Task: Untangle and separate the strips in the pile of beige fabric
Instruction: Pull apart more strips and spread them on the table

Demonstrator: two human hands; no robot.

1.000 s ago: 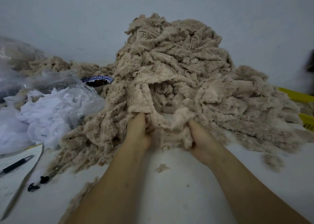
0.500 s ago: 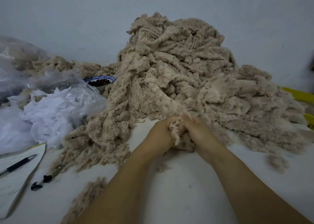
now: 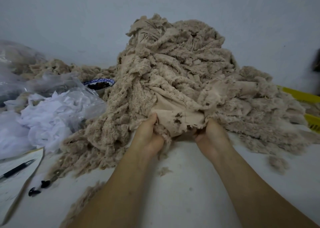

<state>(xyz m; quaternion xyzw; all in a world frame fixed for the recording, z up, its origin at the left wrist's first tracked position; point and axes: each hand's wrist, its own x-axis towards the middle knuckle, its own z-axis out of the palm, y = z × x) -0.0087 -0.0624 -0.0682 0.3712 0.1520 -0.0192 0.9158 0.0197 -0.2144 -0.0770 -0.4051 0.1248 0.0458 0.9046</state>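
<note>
now — both hands (image 3: pixel 149 137) (image 3: pixel 213 137) round one beige strip (image 3: pixel 173 113)

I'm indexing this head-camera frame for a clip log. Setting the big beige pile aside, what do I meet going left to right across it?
Pen → blue-rimmed bowl → left hand → beige fabric piece gripped by both hands → right hand → yellow crate.

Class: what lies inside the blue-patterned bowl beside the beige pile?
The bowl holds dark, lumpy contents, unidentifiable here. The plastic bag and beige fabric cover its base.
</note>
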